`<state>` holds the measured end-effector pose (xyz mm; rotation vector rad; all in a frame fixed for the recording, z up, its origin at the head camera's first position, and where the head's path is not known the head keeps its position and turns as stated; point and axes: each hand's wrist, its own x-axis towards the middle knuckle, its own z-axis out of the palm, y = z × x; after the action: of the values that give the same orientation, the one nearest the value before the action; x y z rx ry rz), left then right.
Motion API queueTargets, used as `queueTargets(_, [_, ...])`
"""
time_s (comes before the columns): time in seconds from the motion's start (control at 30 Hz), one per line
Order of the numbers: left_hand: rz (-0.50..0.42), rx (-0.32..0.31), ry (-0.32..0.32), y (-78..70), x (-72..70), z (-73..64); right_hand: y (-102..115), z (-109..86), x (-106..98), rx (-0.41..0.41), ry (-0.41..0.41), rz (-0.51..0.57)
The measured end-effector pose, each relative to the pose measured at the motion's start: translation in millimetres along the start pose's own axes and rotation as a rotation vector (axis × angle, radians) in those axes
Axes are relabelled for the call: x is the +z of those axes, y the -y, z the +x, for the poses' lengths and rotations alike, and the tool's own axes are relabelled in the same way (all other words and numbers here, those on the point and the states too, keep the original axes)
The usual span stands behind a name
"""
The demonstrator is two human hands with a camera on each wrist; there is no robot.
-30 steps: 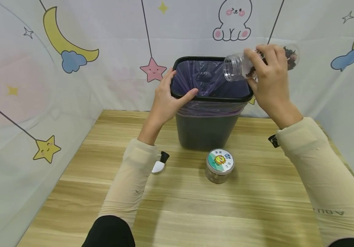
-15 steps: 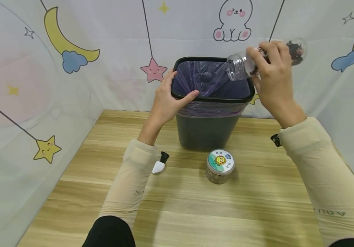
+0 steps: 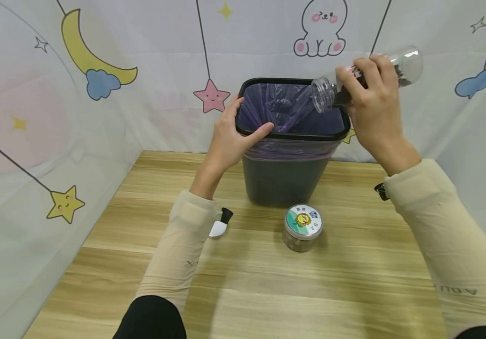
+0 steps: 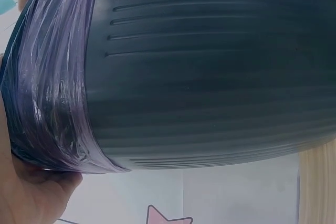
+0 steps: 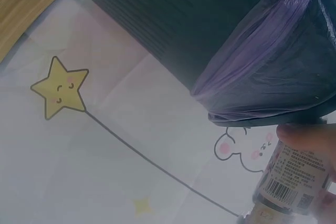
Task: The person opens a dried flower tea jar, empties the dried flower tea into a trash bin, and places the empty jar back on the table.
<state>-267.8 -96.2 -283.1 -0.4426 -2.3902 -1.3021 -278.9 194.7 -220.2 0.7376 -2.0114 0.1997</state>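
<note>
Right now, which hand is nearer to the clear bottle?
Right. The right hand grips the clear bottle; the left hand is farther, to its left, gripping the bin.

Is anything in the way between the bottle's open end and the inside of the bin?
Nothing visible is. The right hand holds the bottle tilted, its open end over the bin. The jar stands on the table in front, out of the way.

We record a trash bin (image 3: 282, 181) on the tabletop (image 3: 259, 292), liner bag (image 3: 281, 106) inside, jar (image 3: 303, 229) before it. We note left hand (image 3: 232, 132) at its left rim, bottle (image 3: 324, 95) in right hand (image 3: 375, 106) at its right.
</note>
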Motion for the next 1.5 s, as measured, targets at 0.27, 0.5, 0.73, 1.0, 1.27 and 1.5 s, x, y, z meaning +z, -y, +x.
queueTargets(0.27, [0.004,0.004,0.002,1.7,0.2,0.7,1.2,0.5,0.5,-0.019,-0.018,0.003])
queueTargets(0.5, [0.010,0.011,-0.002,1.8,-0.7,-0.2,2.2,0.7,4.6,-0.043,-0.083,0.005])
queueTargets(0.73, [0.012,-0.001,0.002,1.8,-1.2,-0.6,6.0,0.6,6.2,-0.081,-0.146,-0.032])
queueTargets(1.0, [0.010,0.002,0.004,1.9,-1.4,0.3,7.1,1.9,3.8,-0.073,-0.138,-0.040])
queueTargets(1.27, [0.002,0.003,0.009,1.9,-1.8,-0.8,5.6,0.8,3.0,-0.057,-0.137,-0.051])
queueTargets(1.5, [0.003,-0.006,0.013,1.8,-1.4,-0.8,2.5,3.1,3.2,-0.051,-0.150,-0.065])
